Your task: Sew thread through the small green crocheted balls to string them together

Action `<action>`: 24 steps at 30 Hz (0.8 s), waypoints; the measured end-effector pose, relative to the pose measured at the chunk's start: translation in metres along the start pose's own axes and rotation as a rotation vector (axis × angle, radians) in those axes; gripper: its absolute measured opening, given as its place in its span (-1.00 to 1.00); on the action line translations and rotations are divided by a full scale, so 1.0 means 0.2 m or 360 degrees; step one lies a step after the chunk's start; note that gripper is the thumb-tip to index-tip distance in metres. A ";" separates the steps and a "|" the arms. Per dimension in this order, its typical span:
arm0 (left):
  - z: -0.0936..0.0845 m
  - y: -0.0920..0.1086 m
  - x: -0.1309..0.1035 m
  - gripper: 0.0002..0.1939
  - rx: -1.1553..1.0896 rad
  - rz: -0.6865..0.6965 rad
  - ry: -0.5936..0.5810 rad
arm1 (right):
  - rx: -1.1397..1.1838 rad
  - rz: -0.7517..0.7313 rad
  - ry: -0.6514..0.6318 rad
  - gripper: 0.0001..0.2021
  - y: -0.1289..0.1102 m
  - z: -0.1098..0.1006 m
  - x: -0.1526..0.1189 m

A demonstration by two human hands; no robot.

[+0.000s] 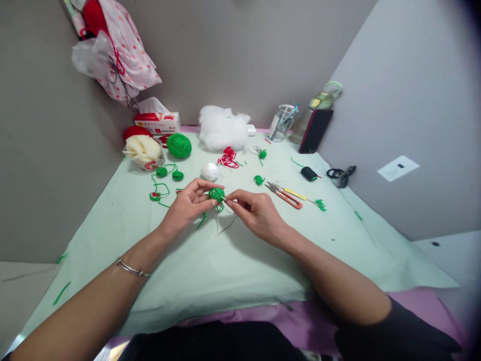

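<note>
My left hand point(191, 200) holds a small green crocheted ball point(215, 195) between thumb and fingers, above the middle of the cloth-covered table. My right hand point(251, 209) pinches a thin, light-coloured needle point(224, 199) whose front end meets the ball's right side. A dark thread point(227, 228) hangs in a loop below the ball, and a green yarn tail dangles under my left fingers. Just behind the ball sits a ball of white yarn point(210, 172). Small green pieces point(259, 180) lie behind my right hand.
Red snips point(285, 196) and a yellow-handled hook point(295, 193) lie at right. Behind are white stuffing point(222, 128), a green yarn ball point(179, 146), a tissue box point(158, 123), a glass jar point(281, 124), a bottle point(311, 113) and a phone point(316, 131). Black thread point(309, 174) lies right.
</note>
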State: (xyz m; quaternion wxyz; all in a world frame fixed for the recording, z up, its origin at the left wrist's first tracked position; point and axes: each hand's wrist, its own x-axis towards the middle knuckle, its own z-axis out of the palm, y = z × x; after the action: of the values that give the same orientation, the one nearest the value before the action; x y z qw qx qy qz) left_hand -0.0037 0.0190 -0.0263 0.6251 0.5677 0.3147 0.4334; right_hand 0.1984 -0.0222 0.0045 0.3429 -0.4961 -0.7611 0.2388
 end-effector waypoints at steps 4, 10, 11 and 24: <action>0.00 0.00 0.00 -0.70 -0.0074 -0.0020 0.0017 | 0.0050 0.0007 0.0027 -0.84 0.01 0.03 0.00; 0.02 0.01 0.00 -0.72 -0.0176 -0.0060 0.0044 | 0.0151 0.0037 0.0049 -0.83 0.03 0.05 0.00; 0.02 0.01 -0.01 -0.72 -0.0186 -0.0061 0.0042 | 0.0167 0.0037 0.0052 -0.83 0.03 0.06 0.00; 0.03 0.00 -0.01 -0.71 -0.0032 0.0019 0.0010 | 0.0299 0.0116 0.0043 -0.74 0.04 0.06 0.02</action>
State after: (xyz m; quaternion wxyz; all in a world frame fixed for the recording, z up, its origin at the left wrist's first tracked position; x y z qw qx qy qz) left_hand -0.0001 0.0143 -0.0266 0.6272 0.5619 0.3090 0.4420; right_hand 0.1919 -0.0168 -0.0080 0.3893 -0.4923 -0.7121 0.3146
